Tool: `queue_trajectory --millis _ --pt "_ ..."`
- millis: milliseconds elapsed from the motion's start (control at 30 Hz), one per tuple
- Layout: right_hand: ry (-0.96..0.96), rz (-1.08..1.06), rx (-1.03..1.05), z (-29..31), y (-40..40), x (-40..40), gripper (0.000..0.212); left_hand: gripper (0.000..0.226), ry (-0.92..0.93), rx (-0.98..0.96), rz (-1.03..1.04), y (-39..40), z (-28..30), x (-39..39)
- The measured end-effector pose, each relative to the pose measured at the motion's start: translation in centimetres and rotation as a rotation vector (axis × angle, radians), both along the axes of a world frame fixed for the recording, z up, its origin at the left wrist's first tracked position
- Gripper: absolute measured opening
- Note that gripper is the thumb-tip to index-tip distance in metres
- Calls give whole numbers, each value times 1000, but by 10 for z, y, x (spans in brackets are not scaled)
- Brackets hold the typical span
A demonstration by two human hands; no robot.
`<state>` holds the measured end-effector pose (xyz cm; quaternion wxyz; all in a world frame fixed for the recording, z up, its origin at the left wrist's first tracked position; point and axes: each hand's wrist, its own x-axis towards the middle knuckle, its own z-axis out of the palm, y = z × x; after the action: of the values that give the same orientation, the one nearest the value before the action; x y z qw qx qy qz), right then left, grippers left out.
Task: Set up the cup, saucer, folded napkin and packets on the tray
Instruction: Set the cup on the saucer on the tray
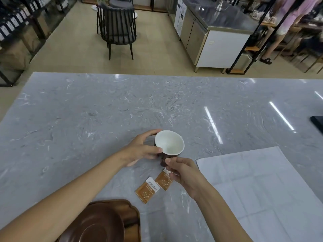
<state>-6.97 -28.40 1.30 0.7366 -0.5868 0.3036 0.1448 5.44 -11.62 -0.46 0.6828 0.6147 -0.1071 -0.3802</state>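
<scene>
A brown cup [169,144] with a white inside is tilted above the grey marble counter. My left hand [143,149] grips its left side. My right hand [183,172] pinches its handle from below. Two brown-and-white packets [147,191] [163,180] lie flat on the counter just under my right hand. A brown saucer [97,224] rests on the wooden tray [133,217] at the bottom edge of the head view, partly covered by my left forearm. A white napkin [262,189] lies spread open on the right.
The marble counter [122,109] stretches far ahead and to both sides. A black object [317,123] sits at the right edge. Beyond the counter are a dark chair [117,30], a steel cabinet [209,35] and a person [286,23] standing by shelves.
</scene>
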Motion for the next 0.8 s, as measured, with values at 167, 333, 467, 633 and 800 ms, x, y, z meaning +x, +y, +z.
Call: queue_trajectory --millis 167,333,467,633,800 --pt "-53 35 14 13 11 -15 24 75 -24 -48 32 17 10 -19" --pt "-119 76 29 30 28 -34 23 71 -21 -95 80 40 22 -45" --pt "-158 97 43 38 46 -53 24 70 -35 -106 123 59 31 -69" --pt "-193 140 54 43 69 -76 20 70 -64 -101 165 87 44 -100" --pt "-229 212 34 45 93 -99 18 70 -120 -92 207 119 50 -131"
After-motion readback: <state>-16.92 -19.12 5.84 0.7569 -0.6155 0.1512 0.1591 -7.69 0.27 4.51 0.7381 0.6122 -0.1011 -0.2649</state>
